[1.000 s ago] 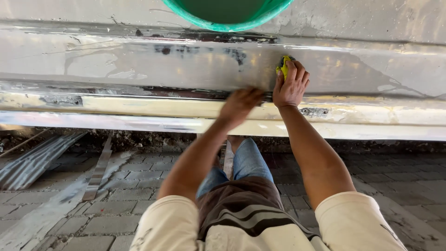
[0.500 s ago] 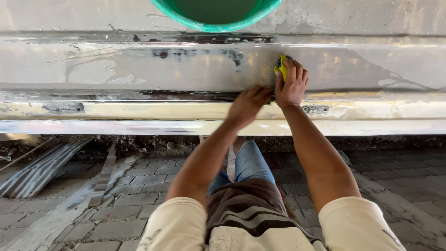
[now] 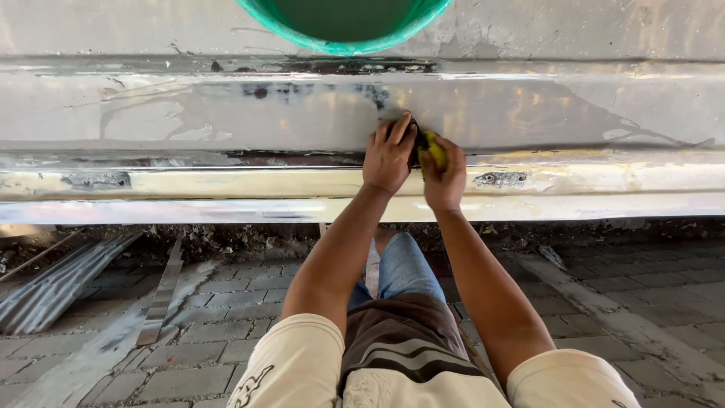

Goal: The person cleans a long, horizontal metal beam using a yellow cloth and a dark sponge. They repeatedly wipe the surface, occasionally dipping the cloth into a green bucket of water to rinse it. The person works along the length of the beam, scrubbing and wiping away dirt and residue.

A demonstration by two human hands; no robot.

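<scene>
Now | I am pressing my left hand (image 3: 389, 157) flat on the wet grey panel (image 3: 189, 106) | my right hand (image 3: 444, 177) is gripping a yellow sponge (image 3: 433, 147) at the panel's lower edge | dark smears (image 3: 317, 91) above are looking unscrubbed, I judge.

The right hand (image 3: 444, 175) with the yellow pad (image 3: 433, 148) has dropped beside the left hand (image 3: 389, 155), both now touching.

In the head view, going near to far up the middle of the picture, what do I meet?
Striped shirt → blue jeans knee → left hand and right hand with the yellow pad on the wet grey panel → green tub rim.
</scene>
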